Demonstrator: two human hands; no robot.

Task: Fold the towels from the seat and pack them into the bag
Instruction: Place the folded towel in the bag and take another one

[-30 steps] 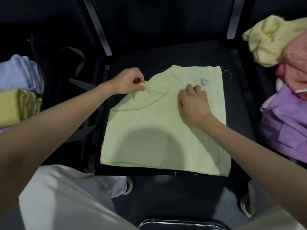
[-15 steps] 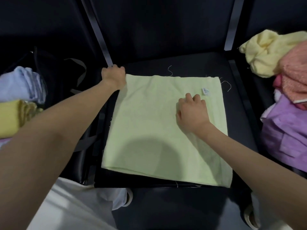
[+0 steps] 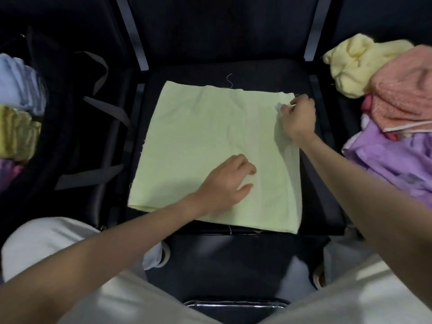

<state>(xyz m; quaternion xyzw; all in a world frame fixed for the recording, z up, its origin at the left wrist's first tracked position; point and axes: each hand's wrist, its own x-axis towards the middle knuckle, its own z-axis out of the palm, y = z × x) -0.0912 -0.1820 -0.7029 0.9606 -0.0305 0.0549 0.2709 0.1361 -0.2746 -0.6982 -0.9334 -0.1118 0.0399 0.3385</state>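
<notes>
Dark seat cushion (image 3: 327,206) is filling the middle of the frame, and the pale green towel (image 3: 210,141) is lying spread almost flat on it, its near edge reaching the front lip of the seat. Compared with half a second ago, the two hands have traded jobs: the left hand (image 3: 224,183), which was pulling the far left corner out square, is now resting on the lower middle of the cloth with fingers loosely bent, pressing it down and pinching nothing, while the right hand (image 3: 298,115) has left the centre and is now curling its grip around the far right corner beside the small white label, lifting that edge slightly. This is suggesting that the flattening is done and the first fold is about to begin, probably carrying the right corner across. At the upper right of the frame, the unfolded heap (image 3: 385,90) of yellow, pink and purple towels is waiting on the neighbouring seat, so much of the task is remaining. At the left edge of the frame, folded towels (image 3: 16,113) are already sitting in the black bag (image 3: 70,136).
</notes>
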